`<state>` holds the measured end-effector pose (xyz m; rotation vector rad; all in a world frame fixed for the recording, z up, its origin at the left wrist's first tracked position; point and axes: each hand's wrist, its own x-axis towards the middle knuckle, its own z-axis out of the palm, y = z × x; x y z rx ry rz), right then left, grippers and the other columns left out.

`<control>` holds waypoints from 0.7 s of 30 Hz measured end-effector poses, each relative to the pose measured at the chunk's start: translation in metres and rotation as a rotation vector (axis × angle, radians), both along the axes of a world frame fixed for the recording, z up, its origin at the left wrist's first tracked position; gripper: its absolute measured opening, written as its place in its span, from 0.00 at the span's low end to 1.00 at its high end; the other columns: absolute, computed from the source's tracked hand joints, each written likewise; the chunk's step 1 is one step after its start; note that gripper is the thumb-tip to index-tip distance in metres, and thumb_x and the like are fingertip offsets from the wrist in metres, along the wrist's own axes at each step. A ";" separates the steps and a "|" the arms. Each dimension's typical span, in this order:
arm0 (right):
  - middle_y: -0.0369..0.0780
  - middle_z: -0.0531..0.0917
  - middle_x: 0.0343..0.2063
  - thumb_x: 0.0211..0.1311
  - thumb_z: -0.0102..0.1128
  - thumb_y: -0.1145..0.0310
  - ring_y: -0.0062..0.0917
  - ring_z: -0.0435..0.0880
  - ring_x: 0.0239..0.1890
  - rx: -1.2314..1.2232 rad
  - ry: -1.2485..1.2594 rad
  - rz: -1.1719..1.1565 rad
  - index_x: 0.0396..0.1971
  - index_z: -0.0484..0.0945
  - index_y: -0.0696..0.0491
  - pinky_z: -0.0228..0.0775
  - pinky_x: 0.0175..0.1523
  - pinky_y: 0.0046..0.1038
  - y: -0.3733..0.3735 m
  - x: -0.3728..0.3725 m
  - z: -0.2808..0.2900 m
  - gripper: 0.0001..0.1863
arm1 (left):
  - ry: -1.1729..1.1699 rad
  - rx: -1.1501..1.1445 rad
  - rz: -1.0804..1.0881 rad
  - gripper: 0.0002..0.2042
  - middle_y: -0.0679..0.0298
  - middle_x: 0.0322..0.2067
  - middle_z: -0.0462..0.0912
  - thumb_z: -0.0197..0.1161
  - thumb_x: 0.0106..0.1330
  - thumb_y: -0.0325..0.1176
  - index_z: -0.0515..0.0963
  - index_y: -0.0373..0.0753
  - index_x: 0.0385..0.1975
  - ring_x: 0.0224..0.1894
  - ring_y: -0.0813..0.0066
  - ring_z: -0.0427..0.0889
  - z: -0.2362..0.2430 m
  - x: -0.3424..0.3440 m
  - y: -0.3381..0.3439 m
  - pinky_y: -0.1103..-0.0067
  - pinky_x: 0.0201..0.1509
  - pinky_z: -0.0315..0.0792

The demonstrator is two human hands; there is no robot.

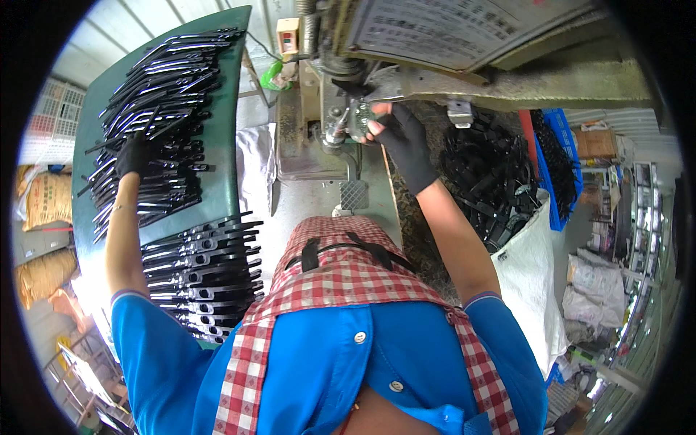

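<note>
My left hand (133, 155), in a black glove, is over a pile of bent black metal rods (163, 87) on the green table at left. Its fingers look closed around one rod, though the dark glove blends with the pile. At the machine, my right hand (407, 139) wears a black glove with bare fingertips. Thumb and fingers are pinched at a small greyish-green part (361, 120) beside the metal fixture (335, 130); what exactly they grip is hard to make out.
Flat black metal parts with holes (203, 279) lie stacked along the near end of the green table (239, 87). Right of the machine, black parts (486, 181) fill a white sack (533, 283). Beyond it stands a blue crate (573, 170). A foot pedal (354, 196) sits below the machine.
</note>
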<state>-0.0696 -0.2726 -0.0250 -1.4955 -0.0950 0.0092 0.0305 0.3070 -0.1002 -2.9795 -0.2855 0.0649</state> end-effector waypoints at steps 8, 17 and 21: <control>0.44 0.77 0.43 0.47 0.70 0.61 0.40 0.73 0.51 -1.801 -0.073 -0.473 0.40 0.77 0.49 0.67 0.53 0.35 -0.215 -0.053 -0.092 0.19 | -0.335 -0.086 -0.487 0.16 0.58 0.43 0.79 0.54 0.62 0.25 0.73 0.48 0.50 0.45 0.52 0.78 0.057 -0.027 0.020 0.65 0.43 0.74; 0.44 0.83 0.38 0.63 0.60 0.58 0.34 0.81 0.40 -1.144 -0.312 -0.529 0.55 0.74 0.54 0.69 0.53 0.31 -0.221 -0.020 -0.077 0.23 | -0.191 -0.317 -0.542 0.08 0.56 0.28 0.81 0.60 0.63 0.38 0.76 0.43 0.38 0.29 0.53 0.81 0.127 -0.089 -0.157 0.63 0.31 0.73; 0.47 0.79 0.47 0.66 0.54 0.63 0.31 0.78 0.48 -0.528 0.065 -0.007 0.58 0.68 0.59 0.67 0.55 0.30 -0.124 -0.028 -0.019 0.24 | -0.013 -0.439 -0.682 0.14 0.52 0.18 0.76 0.58 0.64 0.46 0.74 0.39 0.30 0.24 0.48 0.78 0.136 -0.111 -0.229 0.61 0.26 0.69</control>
